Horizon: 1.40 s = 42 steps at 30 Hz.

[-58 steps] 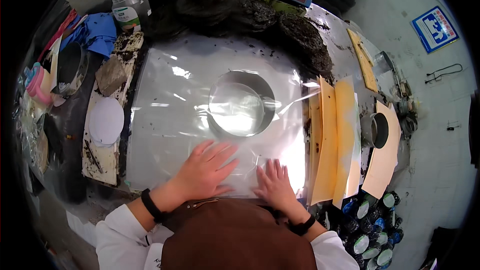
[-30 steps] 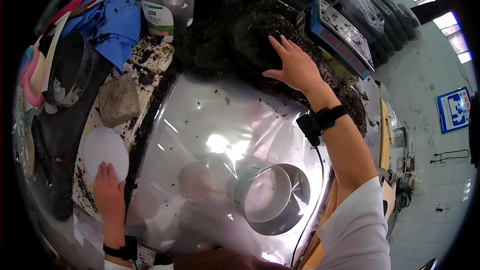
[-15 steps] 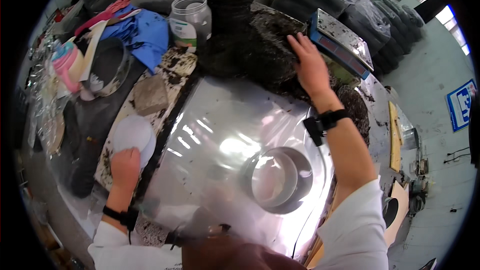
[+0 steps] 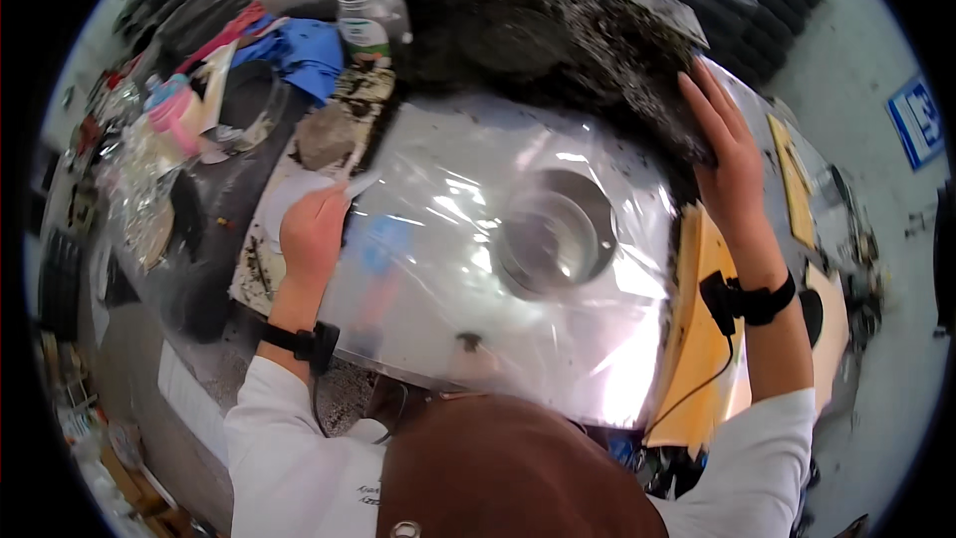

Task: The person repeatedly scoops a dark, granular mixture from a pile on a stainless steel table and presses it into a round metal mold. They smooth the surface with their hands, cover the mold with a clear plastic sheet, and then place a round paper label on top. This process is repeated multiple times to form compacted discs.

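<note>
Both now loaded and well apart, my left hand [image 4: 314, 232] pinches a white disc [image 4: 362, 182] lifted off its pile [image 4: 287, 197] while my right hand [image 4: 732, 161] clasps the edge of a raised dark cake [image 4: 645, 62], the metal ring [image 4: 597, 207] between them on clear film [image 4: 428, 304].

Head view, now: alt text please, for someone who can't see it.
A person's left hand pinches a thin white sheet while the right hand touches the edge of a dark, crumbly slab. Between them, a metal ring sits on shiny clear plastic.
</note>
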Tool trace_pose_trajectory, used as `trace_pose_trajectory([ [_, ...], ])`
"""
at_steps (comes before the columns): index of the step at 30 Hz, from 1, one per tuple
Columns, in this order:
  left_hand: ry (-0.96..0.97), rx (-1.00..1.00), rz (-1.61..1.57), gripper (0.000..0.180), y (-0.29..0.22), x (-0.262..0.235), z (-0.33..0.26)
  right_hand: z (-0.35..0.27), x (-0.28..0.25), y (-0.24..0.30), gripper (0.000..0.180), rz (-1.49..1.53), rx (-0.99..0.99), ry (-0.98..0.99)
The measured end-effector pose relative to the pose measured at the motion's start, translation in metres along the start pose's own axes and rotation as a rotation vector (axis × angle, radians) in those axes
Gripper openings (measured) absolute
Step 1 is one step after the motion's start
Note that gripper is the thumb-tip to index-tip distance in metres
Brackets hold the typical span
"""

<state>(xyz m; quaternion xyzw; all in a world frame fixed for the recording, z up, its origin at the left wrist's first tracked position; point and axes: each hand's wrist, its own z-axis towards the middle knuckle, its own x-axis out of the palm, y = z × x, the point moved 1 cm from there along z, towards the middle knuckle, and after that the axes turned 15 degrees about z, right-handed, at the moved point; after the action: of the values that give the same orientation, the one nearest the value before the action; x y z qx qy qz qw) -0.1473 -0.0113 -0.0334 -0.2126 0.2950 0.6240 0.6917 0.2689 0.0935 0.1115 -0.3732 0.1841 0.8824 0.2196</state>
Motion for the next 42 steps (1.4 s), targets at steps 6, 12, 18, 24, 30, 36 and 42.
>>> trace_pose_trajectory([
  [6, -0.123, 0.407, -0.506, 0.022, -0.184, 0.032, 0.048, -0.045, -0.007, 0.025, 0.07, 0.02, 0.036, 0.004],
  [12, 0.09, 0.419, -0.525, 0.025, -0.206, 0.048, 0.007, -0.097, 0.048, 0.029, 0.058, 0.041, 0.098, 0.14],
  [18, 0.214, 0.167, -0.546, 0.03, -0.145, 0.022, 0.013, -0.157, 0.119, 0.041, 0.047, 0.066, 0.111, 0.504],
  [24, 0.702, 0.471, -0.24, 0.091, -0.177, 0.071, 0.07, -0.131, 0.112, 0.029, 0.05, 0.107, 0.19, 0.729],
  [30, 0.987, 0.599, -0.164, 0.108, -0.201, 0.107, 0.091, -0.089, 0.112, 0.012, 0.089, 0.149, 0.516, 0.732],
  [36, 1.091, 0.665, -0.078, 0.105, -0.217, 0.148, 0.063, -0.137, 0.188, 0.0, 0.092, -0.125, 0.404, 0.839],
  [42, 1.012, 0.519, -0.09, 0.082, -0.221, 0.165, 0.05, -0.123, 0.194, 0.004, 0.071, -0.147, 0.447, 0.902],
])
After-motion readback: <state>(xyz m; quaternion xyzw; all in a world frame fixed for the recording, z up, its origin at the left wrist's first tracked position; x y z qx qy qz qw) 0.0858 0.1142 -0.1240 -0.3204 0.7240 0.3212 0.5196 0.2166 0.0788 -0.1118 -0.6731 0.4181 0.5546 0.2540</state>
